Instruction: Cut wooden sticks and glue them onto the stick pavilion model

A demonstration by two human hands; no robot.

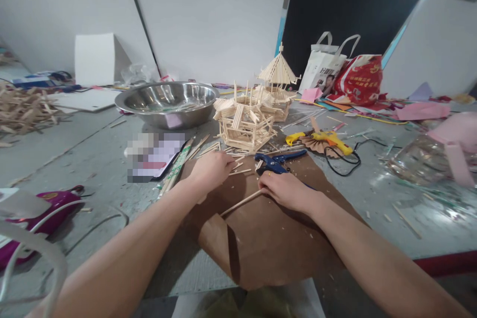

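Wooden stick (241,202) is pinched in R hand (283,190), slanted over creased brown paper (276,248); L hand (213,171) is curled nr loose sticks (241,172), grip can't be told. In round, shiny steel basin (149,120), smth clear/greenish is held, too unclear to ID. Blue cutters (274,163) are partly covered by R hand; openwork model (244,129) beyond is built of thin, pale wood strips.

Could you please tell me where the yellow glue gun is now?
In the head view, the yellow glue gun lies right of centre, beyond the right hand, between the wooden stick model and the clear container.
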